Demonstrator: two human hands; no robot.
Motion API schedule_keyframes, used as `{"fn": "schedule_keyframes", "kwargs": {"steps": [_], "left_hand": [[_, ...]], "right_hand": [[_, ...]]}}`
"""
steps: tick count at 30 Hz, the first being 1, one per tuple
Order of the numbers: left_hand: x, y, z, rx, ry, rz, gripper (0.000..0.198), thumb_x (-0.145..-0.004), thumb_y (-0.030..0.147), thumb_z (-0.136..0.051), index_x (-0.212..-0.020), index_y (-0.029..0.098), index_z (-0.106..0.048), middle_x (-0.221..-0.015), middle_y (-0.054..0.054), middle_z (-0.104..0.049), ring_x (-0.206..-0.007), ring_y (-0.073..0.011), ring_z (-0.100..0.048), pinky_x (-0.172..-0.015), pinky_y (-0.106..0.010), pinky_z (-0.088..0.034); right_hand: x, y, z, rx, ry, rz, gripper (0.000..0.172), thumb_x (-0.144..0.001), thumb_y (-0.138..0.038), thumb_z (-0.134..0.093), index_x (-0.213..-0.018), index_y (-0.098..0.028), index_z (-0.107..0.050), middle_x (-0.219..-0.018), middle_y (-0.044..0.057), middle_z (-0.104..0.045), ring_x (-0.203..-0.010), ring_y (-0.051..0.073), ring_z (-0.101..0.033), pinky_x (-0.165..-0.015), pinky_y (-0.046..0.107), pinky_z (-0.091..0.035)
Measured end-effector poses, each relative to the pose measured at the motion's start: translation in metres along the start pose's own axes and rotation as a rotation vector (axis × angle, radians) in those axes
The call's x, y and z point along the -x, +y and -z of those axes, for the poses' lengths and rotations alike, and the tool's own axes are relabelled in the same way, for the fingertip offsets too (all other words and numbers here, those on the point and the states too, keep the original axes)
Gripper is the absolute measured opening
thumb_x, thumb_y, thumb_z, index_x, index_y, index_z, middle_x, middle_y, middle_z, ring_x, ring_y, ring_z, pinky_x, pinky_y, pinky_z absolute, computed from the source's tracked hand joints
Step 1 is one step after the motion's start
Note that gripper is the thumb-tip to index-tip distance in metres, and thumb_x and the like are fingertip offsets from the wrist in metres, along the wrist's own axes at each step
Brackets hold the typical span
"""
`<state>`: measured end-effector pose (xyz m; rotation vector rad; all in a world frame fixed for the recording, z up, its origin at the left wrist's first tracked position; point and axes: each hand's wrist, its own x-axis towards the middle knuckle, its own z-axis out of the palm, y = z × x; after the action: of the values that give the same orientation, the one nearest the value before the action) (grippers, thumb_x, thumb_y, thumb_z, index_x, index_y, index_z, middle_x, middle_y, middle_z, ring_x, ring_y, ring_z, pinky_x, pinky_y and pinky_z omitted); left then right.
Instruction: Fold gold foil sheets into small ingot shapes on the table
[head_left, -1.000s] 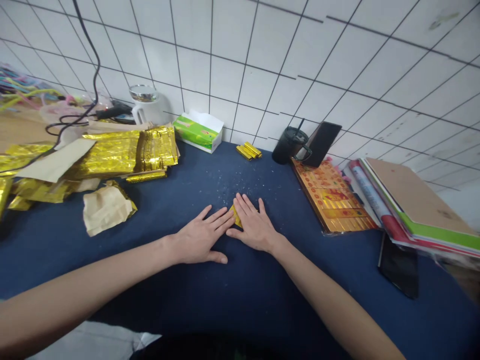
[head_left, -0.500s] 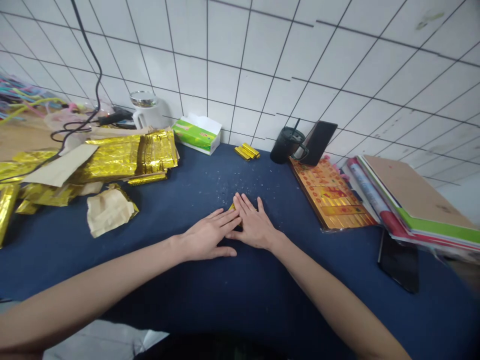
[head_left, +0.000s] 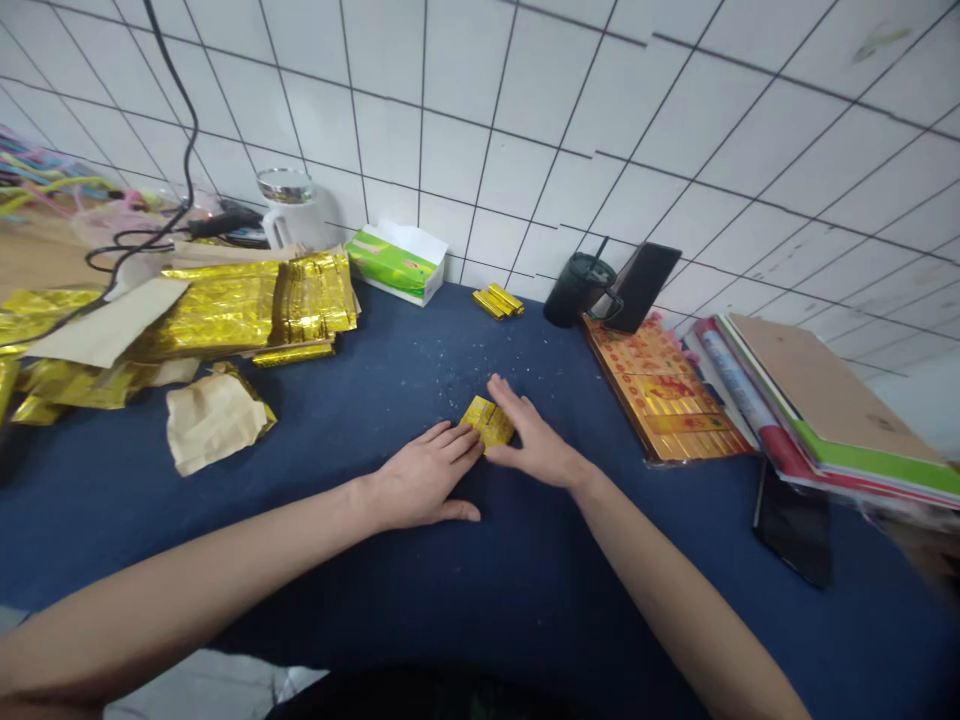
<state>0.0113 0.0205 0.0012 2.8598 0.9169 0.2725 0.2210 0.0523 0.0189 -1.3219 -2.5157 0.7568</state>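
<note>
A small folded piece of gold foil paper (head_left: 487,421) lies on the dark blue table cover (head_left: 465,590), between my two hands. My left hand (head_left: 420,480) rests flat on the cover, fingers stretched out, fingertips touching the foil's left edge. My right hand (head_left: 536,445) is turned on its side to the right of the foil, thumb under or against its lower edge and fingers extended behind it, tilting the foil up.
Stacks of gold foil sheets (head_left: 247,305) and crumpled paper (head_left: 214,415) lie at the left. Small folded gold pieces (head_left: 497,300), a tissue box (head_left: 394,262), a white mug (head_left: 292,210), a black cup (head_left: 574,290), a propped phone (head_left: 645,285), printed gold sheets (head_left: 660,395), books (head_left: 825,420) and another phone (head_left: 795,525) surround the area.
Both hands lay flat over the foil, almost hiding it. My right hand has now turned on edge and shifted right, uncovering the foil piece; my left hand stays flat.
</note>
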Motion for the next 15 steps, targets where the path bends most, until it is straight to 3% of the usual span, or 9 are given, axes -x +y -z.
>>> {"fn": "schedule_keyframes", "kwargs": {"steps": [2,4,9,15], "left_hand": [[0.0,0.0,0.0,-0.006,0.009,-0.004,0.075,-0.077,0.064,-0.041,-0.127,0.008,-0.04,-0.13,-0.016,-0.045,-0.123,-0.0289,-0.036,-0.104,-0.041,-0.024],[-0.001,0.0,0.0,-0.002,0.009,-0.01,0.075,-0.077,0.065,-0.04,-0.127,0.008,-0.04,-0.13,-0.016,-0.045,-0.122,-0.0287,-0.038,-0.105,-0.041,-0.023],[-0.002,0.0,0.002,0.015,0.007,-0.009,0.078,-0.075,0.066,-0.043,-0.128,0.009,-0.038,-0.131,-0.016,-0.042,-0.125,-0.0289,-0.033,-0.104,-0.041,-0.024],[-0.001,0.0,0.001,0.003,-0.012,-0.013,0.077,-0.076,0.066,-0.041,-0.127,0.008,-0.039,-0.132,-0.017,-0.042,-0.126,-0.0286,-0.033,-0.104,-0.041,-0.023]], "right_hand": [[0.008,-0.001,0.012,-0.049,0.089,0.012,0.077,-0.081,-0.063,-0.033,-0.141,-0.023,-0.006,-0.148,0.009,-0.007,-0.134,0.022,-0.005,-0.105,0.051,-0.011],[0.014,-0.005,0.016,0.005,0.077,0.063,0.067,-0.086,-0.058,-0.029,-0.141,-0.025,-0.009,-0.147,0.006,-0.011,-0.134,0.021,-0.006,-0.106,0.05,-0.009],[0.01,-0.016,-0.009,0.236,-0.099,0.196,0.079,-0.082,-0.063,-0.029,-0.141,-0.014,-0.007,-0.146,0.013,-0.01,-0.134,0.025,-0.007,-0.106,0.053,-0.008],[-0.008,0.008,-0.017,0.361,-0.062,0.146,0.073,-0.085,-0.06,-0.025,-0.14,-0.014,-0.012,-0.146,0.013,-0.013,-0.134,0.027,-0.009,-0.103,0.058,-0.007]]}}
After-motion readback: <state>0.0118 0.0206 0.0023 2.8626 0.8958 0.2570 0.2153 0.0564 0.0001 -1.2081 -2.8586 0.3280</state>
